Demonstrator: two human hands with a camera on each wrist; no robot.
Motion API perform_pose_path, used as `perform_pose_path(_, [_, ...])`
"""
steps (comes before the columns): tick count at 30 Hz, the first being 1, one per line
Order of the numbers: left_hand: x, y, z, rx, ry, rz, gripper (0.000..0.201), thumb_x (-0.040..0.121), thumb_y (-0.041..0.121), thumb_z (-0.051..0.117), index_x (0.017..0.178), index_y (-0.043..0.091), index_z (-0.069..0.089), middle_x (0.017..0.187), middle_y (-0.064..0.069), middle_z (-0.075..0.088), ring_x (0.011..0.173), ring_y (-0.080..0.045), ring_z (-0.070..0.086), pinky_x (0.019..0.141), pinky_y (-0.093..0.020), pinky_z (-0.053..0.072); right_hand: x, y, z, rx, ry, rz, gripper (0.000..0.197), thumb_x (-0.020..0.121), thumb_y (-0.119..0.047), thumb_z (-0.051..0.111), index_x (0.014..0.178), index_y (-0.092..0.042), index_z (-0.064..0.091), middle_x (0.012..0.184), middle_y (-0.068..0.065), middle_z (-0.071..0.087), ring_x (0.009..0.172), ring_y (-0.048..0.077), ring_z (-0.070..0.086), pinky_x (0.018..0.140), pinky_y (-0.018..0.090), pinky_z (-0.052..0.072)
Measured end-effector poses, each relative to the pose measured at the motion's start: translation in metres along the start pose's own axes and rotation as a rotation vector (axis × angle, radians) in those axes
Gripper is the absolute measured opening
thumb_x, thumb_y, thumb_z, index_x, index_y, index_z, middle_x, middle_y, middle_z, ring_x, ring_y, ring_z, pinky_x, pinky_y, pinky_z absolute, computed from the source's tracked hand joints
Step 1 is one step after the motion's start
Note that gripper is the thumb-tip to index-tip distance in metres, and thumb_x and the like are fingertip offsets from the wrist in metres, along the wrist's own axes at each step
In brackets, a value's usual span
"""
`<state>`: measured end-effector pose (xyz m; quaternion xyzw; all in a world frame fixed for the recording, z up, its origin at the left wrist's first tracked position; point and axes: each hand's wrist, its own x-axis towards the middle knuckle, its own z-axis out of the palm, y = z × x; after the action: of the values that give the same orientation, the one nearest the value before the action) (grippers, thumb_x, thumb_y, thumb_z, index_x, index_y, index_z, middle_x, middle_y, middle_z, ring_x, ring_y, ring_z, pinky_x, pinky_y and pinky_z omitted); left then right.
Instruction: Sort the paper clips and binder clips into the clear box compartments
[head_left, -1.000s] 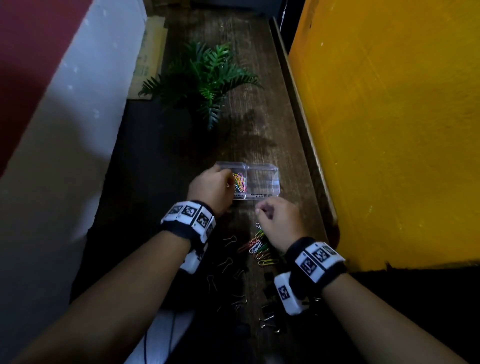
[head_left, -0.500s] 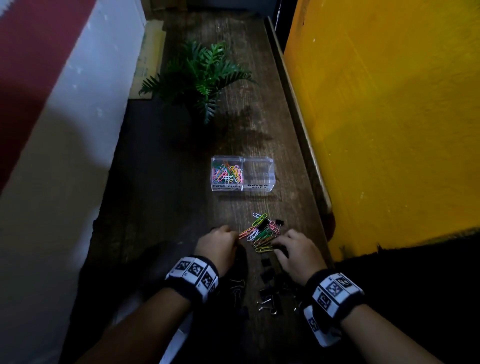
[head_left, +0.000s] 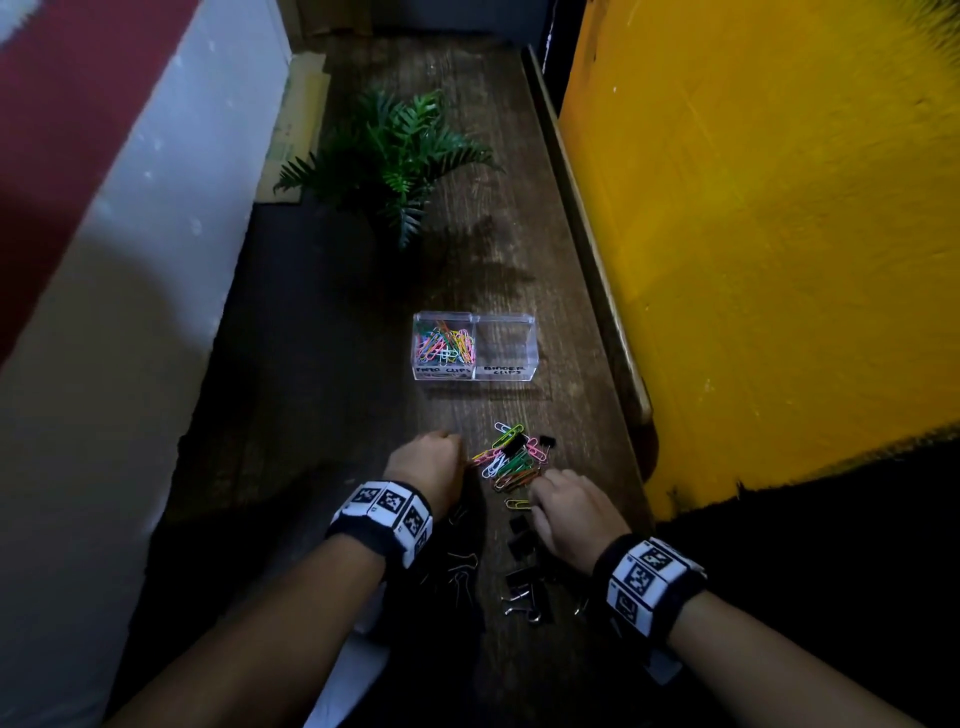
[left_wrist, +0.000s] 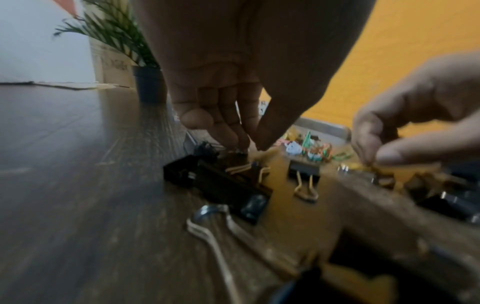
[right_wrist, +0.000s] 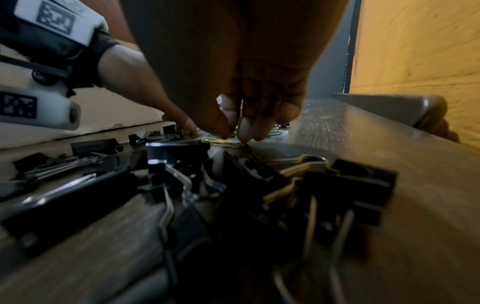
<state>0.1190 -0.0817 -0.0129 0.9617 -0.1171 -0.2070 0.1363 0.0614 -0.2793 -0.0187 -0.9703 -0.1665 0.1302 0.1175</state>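
Note:
The clear box (head_left: 475, 374) stands mid-table; its left compartment (head_left: 445, 345) holds coloured paper clips and its right one (head_left: 506, 340) looks empty. Closer to me lies a pile of coloured paper clips (head_left: 511, 460), and nearer still several black binder clips (head_left: 524, 587) (right_wrist: 259, 174). My left hand (head_left: 460, 457) (left_wrist: 250, 147) has thumb and fingertips bunched on the table at the pile's left edge, on a pink paper clip (head_left: 480, 457). Thumb and forefinger of my right hand (head_left: 535, 496) (right_wrist: 235, 137) pinch a yellow paper clip (right_wrist: 223, 142) (head_left: 517, 503) lying on the wood.
A potted fern (head_left: 395, 156) stands beyond the box. A yellow wall (head_left: 753, 234) runs along the table's raised right rim (head_left: 587, 234), a white wall (head_left: 104, 260) along the left. Cardboard (head_left: 291, 130) leans at the far left.
Both hands have come back from the box to the loose clips near me. In the last half second the right hand's fingers closed on the yellow clip.

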Motion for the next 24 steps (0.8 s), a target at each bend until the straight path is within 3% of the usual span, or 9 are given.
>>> perform_pose_path(3, [-0.007, 0.001, -0.003, -0.104, 0.046, -0.016, 0.010, 0.092, 0.027, 0.050, 0.088, 0.020, 0.055, 0.098, 0.001, 0.060, 0.083, -0.020, 0.057, 0.069, -0.032, 0.046, -0.002, 0.001, -0.001, 0.024, -0.025, -0.005, 0.014, 0.084, -0.021, 0.064, 0.097, -0.016, 0.060, 0.094, 0.000, 0.058, 0.086, 0.017, 0.053, 0.077, 0.027, 0.041])
perform_pose_path(6, [-0.011, -0.004, -0.002, -0.230, 0.088, -0.020, 0.003, 0.084, 0.026, 0.056, 0.085, 0.024, 0.058, 0.088, 0.002, 0.065, 0.081, -0.022, 0.063, 0.071, -0.033, 0.052, 0.000, 0.002, -0.004, 0.025, -0.060, -0.021, 0.022, 0.090, -0.026, 0.056, 0.108, -0.014, 0.060, 0.106, 0.003, 0.058, 0.098, 0.021, 0.054, 0.087, 0.030, 0.042])
perform_pose_path(13, [-0.017, -0.008, -0.012, -0.418, 0.234, -0.022, 0.006, 0.079, 0.022, 0.065, 0.079, 0.021, 0.060, 0.074, 0.004, 0.066, 0.070, -0.014, 0.063, 0.067, -0.033, 0.054, 0.009, 0.000, -0.011, 0.019, -0.146, 0.015, 0.021, 0.093, -0.022, 0.045, 0.102, -0.008, 0.057, 0.104, 0.009, 0.057, 0.096, 0.026, 0.056, 0.081, 0.034, 0.042])
perform_pose_path(17, [-0.020, -0.011, -0.027, -0.520, 0.342, -0.032, 0.012, 0.081, 0.022, 0.068, 0.074, 0.024, 0.058, 0.068, 0.008, 0.064, 0.063, -0.004, 0.060, 0.061, -0.025, 0.051, 0.008, 0.003, -0.016, 0.193, 0.005, 0.084, 0.013, 0.089, -0.025, 0.052, 0.086, -0.015, 0.060, 0.087, 0.002, 0.058, 0.081, 0.022, 0.058, 0.070, 0.031, 0.042])
perform_pose_path(21, [-0.022, -0.018, -0.046, -0.549, 0.419, -0.051, 0.013, 0.081, 0.024, 0.068, 0.073, 0.025, 0.058, 0.066, 0.005, 0.063, 0.061, -0.010, 0.059, 0.057, -0.030, 0.050, 0.020, 0.000, -0.033, 0.319, 0.148, 0.159, 0.012, 0.088, -0.026, 0.058, 0.077, -0.021, 0.061, 0.076, -0.008, 0.052, 0.068, 0.011, 0.051, 0.060, 0.026, 0.038])
perform_pose_path(24, [-0.019, -0.022, -0.057, -0.558, 0.444, -0.086, 0.012, 0.082, 0.023, 0.069, 0.074, 0.023, 0.061, 0.064, 0.006, 0.061, 0.059, -0.007, 0.056, 0.054, -0.025, 0.046, 0.042, -0.006, -0.048, 0.417, 0.229, 0.206, 0.014, 0.087, -0.023, 0.061, 0.074, -0.019, 0.064, 0.072, -0.009, 0.051, 0.064, 0.004, 0.048, 0.059, 0.024, 0.037])
